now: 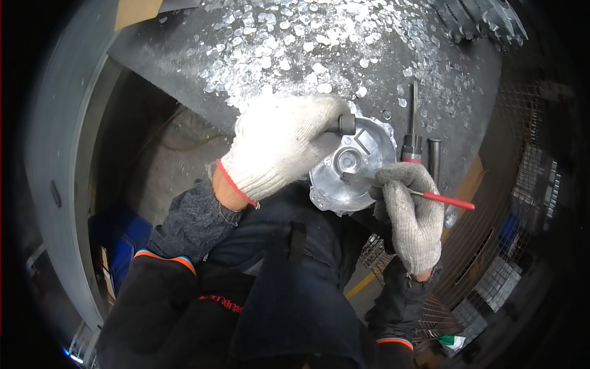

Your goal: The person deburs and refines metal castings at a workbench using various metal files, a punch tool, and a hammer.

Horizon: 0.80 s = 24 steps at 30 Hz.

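A round silvery metal housing point(332, 184) with a central bore and a lugged rim lies at the table's near edge. My left hand point(283, 138), in a white knit glove, is closed around a dark cylindrical piece point(348, 124) whose blunt end juts over the housing's upper part. My right hand point(410, 215), also gloved, grips a scraper-like tool with a red handle point(452, 201). The flat metal blade point(359, 179) of that tool lies over the housing, just below the bore; contact is hard to judge. A dark round piece point(376, 193) shows beside the right fingers, partly hidden.
Many pale translucent flakes point(270, 55) cover the dark tabletop point(160, 61). Right of the housing lie a long-bladed tool point(412, 123) and a dark metal rod point(434, 157). Grey metal parts point(482, 21) sit at the far right corner. Wire mesh baskets point(491, 283) stand at right.
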Motion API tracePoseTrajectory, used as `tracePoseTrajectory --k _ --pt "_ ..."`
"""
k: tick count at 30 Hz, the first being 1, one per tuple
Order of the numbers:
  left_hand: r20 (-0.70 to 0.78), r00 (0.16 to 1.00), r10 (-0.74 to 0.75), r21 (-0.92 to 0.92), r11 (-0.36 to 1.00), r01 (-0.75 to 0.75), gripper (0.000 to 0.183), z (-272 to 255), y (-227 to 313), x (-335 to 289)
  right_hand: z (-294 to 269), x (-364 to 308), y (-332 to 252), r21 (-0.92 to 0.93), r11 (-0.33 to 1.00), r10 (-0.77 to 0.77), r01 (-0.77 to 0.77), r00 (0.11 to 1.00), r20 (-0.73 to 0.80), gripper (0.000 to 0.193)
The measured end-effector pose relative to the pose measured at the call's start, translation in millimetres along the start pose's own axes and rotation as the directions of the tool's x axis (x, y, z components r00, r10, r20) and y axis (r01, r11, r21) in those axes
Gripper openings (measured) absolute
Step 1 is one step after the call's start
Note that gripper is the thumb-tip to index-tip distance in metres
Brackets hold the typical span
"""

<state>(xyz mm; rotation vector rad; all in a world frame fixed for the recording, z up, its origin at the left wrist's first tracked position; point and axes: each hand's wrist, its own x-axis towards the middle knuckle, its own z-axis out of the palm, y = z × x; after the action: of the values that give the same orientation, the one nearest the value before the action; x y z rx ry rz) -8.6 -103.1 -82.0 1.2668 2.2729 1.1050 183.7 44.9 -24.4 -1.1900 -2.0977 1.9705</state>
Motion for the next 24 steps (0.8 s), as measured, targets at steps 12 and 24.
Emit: tracePoseTrajectory --k 12,24 --pt "0.072 0.996 -0.057 0.025 0.998 0.056 0.025 -3 2 4 -7 -1 -5 0.025 0.998 -0.053 0.054 0.996 -0.066 0.019" --pt "0.031 0.999 -0.031 -0.069 0.997 0.033 0.026 -4 2 1 -10 -7 -11 -0.03 0.999 0.028 -0.033 0.985 -0.172 0.02"
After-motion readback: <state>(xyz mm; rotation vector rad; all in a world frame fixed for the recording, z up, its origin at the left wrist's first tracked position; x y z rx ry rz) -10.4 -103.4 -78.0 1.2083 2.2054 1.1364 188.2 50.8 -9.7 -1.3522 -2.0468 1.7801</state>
